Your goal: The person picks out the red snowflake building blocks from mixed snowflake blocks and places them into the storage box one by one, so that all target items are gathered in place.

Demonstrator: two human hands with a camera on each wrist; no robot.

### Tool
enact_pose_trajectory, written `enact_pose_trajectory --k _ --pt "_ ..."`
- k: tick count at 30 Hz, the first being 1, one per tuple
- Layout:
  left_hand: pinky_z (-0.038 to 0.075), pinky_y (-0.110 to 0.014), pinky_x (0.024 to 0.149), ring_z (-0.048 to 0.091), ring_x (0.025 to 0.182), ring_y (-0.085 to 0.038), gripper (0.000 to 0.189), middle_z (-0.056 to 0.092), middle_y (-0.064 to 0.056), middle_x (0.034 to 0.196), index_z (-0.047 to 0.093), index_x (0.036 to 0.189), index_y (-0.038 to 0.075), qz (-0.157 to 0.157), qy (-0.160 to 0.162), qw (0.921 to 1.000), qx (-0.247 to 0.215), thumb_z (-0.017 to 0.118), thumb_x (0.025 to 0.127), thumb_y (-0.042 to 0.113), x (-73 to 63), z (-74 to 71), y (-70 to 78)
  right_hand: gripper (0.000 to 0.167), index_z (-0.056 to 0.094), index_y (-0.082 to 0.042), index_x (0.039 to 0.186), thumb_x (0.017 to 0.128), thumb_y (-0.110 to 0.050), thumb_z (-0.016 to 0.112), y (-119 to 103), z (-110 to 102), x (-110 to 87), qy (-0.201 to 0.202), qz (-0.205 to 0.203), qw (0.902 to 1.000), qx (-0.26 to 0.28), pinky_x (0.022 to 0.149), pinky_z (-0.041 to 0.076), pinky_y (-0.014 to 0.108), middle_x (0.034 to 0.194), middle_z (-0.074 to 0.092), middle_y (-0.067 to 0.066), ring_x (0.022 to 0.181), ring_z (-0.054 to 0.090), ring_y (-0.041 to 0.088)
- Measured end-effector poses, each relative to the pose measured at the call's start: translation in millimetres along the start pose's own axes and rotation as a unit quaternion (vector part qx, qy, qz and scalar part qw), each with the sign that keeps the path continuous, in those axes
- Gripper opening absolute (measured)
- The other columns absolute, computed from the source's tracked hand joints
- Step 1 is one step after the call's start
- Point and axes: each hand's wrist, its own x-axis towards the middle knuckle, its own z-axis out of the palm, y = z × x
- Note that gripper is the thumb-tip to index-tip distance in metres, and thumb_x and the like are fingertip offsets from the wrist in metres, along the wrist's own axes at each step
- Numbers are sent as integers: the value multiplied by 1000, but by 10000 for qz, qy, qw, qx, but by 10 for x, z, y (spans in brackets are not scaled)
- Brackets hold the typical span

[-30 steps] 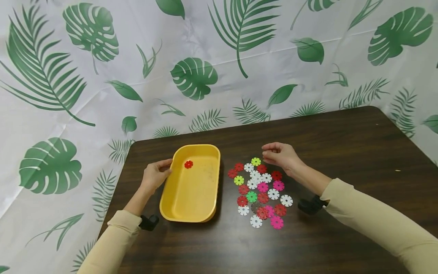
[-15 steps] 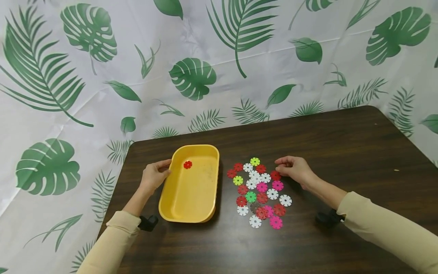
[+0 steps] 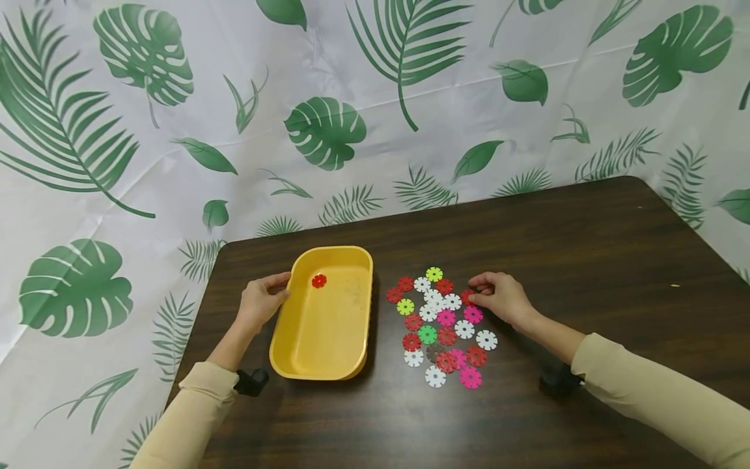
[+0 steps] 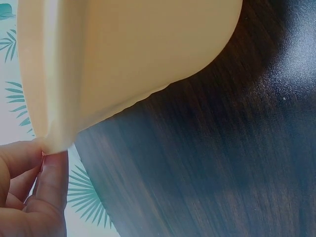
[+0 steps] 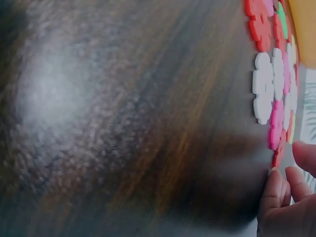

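My left hand (image 3: 262, 303) pinches the left rim of a yellow plastic tray (image 3: 319, 339), thumb and fingers either side of the edge in the left wrist view. Inside the tray lies one red notched disc (image 3: 319, 281). My right hand (image 3: 502, 299) is low at the right side of a spread of flat notched discs, its fingertips over a red disc (image 3: 467, 297) and partly hiding it. In the right wrist view the thumb and fingers (image 5: 274, 190) stand apart at the end of that red disc (image 5: 279, 152). A pink disc (image 3: 472, 314) lies just in front of it.
Several white, red, pink, green and yellow discs, such as a green one (image 3: 428, 334), lie flat on the dark wooden table (image 3: 586, 260), some overlapping. Behind the table hangs a white cloth (image 3: 246, 176) with green leaves. A black wrist camera (image 3: 252, 382) sits on the left wrist.
My right hand has moved from above the far side of the discs down and toward me to the red disc at the right. The left hand stays on the tray rim.
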Motion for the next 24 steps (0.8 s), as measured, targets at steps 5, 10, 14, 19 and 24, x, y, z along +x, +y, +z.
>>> enact_pose_trajectory --k 5,10,14,19,24 --pt "54 -36 87 61 107 -34 40 60 -24 123 54 130 -2 22 2 10000 -23 58 90 1 1 0 -1 29 63 5 109 83 -8 70 -8 18 -11 49 15 9999 -138 73 50 32 106 56 21 90 55 27" --pt "53 -37 88 60 108 -34 41 59 -23 123 53 131 -2 -28 -41 10000 -49 58 90 1 -1 2 6 27 64 5 106 83 -7 70 -12 27 -2 116 -151 9992 -348 71 48 31 101 57 20 86 55 25" --pt "53 -38 88 60 107 -34 41 59 -24 123 53 131 -2 -30 -27 10000 -21 58 90 1 0 0 16 25 65 6 104 82 -5 70 -4 33 7 173 -309 9985 -420 71 48 32 96 57 19 83 55 24" --pt "52 -39 89 60 107 -34 41 59 -24 123 53 131 -2 -25 -2 10000 18 58 91 0 0 0 22 23 65 6 101 81 -4 71 14 38 19 210 -404 9978 -475 69 47 30 93 57 18 81 54 23" --pt "52 -39 89 60 107 -34 41 59 -24 123 53 131 -2 -23 5 10000 46 58 91 1 -2 3 14 22 66 5 99 79 -3 72 25 44 32 219 -507 9969 -554 66 45 28 89 57 16 79 53 22"
